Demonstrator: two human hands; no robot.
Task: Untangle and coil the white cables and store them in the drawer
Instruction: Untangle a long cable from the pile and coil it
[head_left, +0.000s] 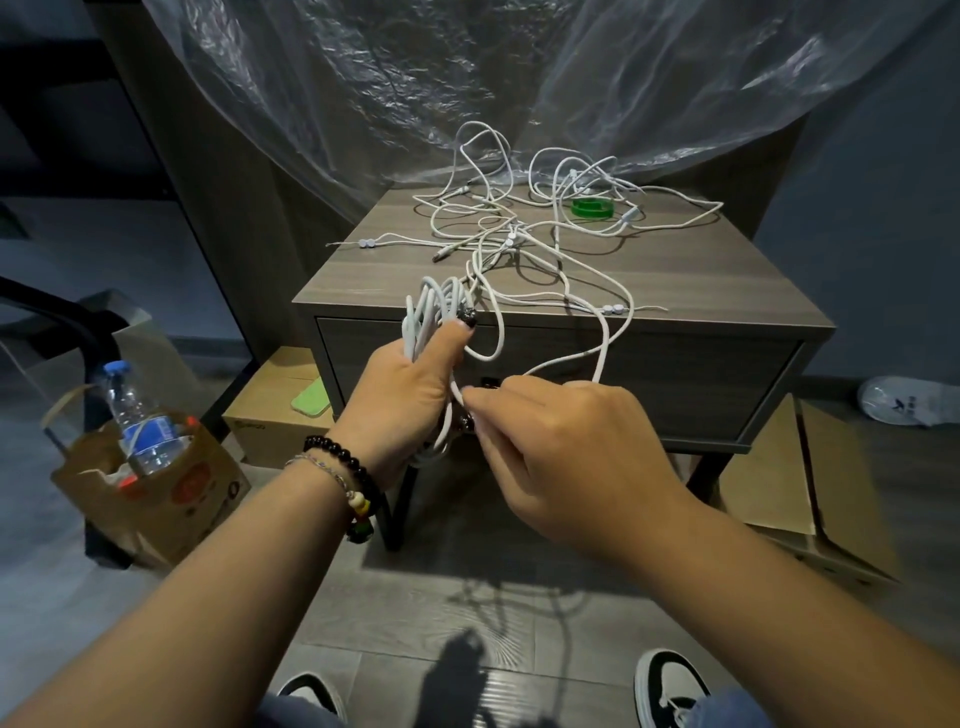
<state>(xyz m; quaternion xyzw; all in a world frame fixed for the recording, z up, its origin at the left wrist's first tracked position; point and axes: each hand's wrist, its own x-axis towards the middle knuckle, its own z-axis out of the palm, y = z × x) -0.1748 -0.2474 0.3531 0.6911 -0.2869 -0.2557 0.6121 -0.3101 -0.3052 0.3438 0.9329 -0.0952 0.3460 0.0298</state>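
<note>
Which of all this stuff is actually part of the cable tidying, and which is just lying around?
Part of the job:
coiled cable held in left hand
right hand pinching a strand
tangled cables on nightstand
closed drawer

Lying about:
green ring
water bottle
paper bag
cardboard boxes
plastic sheet

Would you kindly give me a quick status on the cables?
Left hand grips a part-wound coil. Right hand pinches its loose strand. Most cables tangled on the nightstand; drawer shut.

The wood-grain counter carries tangled white cables. A green ring lies among them near the back.
</note>
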